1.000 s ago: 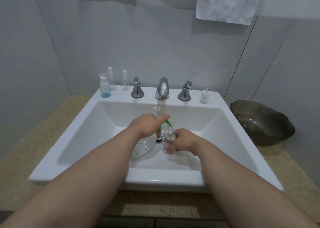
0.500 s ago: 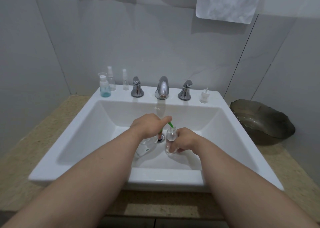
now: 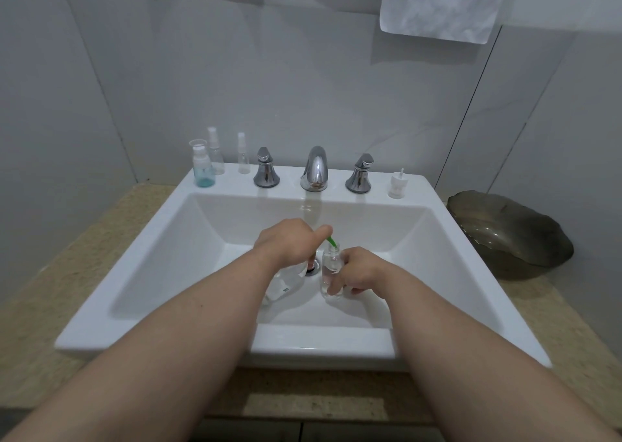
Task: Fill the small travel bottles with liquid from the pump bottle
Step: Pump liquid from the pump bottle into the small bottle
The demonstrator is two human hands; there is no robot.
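Standing nearly upright inside the white rectangular sink (image 3: 168,239), a small clear plastic travel bottle (image 3: 331,266) was gripped around its lower body by the curled fingers of the right hand (image 3: 356,270). A green spout (image 3: 331,240) was angled down to the bottle's open mouth. That spout belonged to a clear pump bottle with a white label (image 3: 286,283), tilted just to the left, whose head was covered by the left hand (image 3: 289,243) clasped over it. The chrome drain (image 3: 313,269) behind was partly hidden by both. On the back ledge were set a blue-tinted pump bottle (image 3: 203,169), a taller clear spray bottle (image 3: 215,155), a slimmer clear spray bottle (image 3: 243,154), a chrome faucet (image 3: 314,169) and a loose white pump cap (image 3: 398,186). A dark glass bowl (image 3: 508,233) was placed on the speckled beige counter (image 3: 50,273) to the right, and a white towel (image 3: 441,0) was hung above.
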